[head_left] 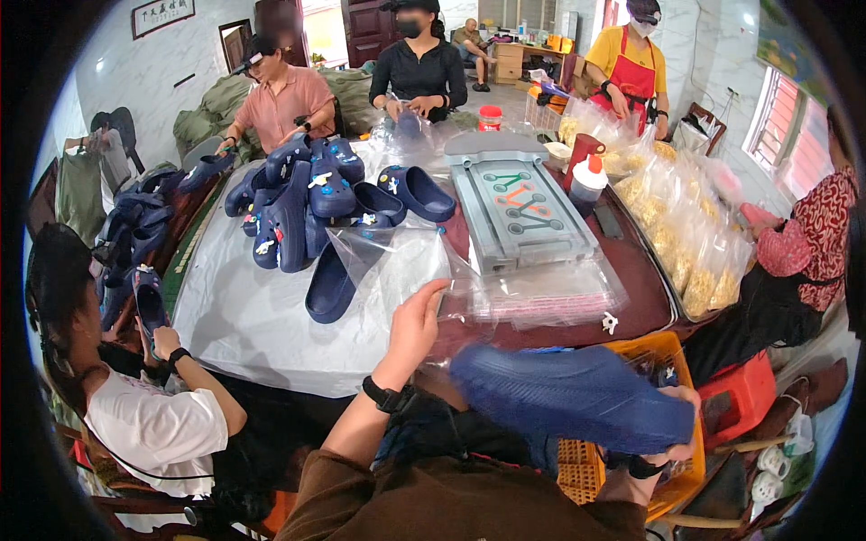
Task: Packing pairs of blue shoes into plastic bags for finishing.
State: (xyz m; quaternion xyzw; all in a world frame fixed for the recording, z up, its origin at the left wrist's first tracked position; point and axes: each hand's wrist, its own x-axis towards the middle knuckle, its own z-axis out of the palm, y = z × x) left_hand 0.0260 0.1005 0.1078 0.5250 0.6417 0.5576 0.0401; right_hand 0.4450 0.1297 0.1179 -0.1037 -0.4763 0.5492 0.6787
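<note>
- Right hand (684, 422): I read it as closed around the right end of a navy clog (573, 397), the only thing I see in that grip.
- Clog, axis: long axis roughly left to right across my view, right end dipping slightly lower. Ridged underside turned up toward my camera. I cannot tell toe from heel.
- Clog, relative to grip: nearly its whole length extends left of the fingers; free end blurred, near the left forearm. It is in the air, over part of an orange basket (577, 469).
- Left hand (417, 317): fingers against a clear bag (406, 257); thumb side unclear, so I cannot tell how far closed.
- Beyond the bag's left part: one loose navy clog (329, 287), partly seen through the film, on the white cover (234, 311).
- Right of the bag: stacked clear sleeves (550, 296) by the near edge of a grey plastic board (523, 203); small white charm (611, 322) near their corner.
- Farther: heaped navy clogs (307, 203); at far left, a co-worker (153, 424) holds another clog (149, 296).
</note>
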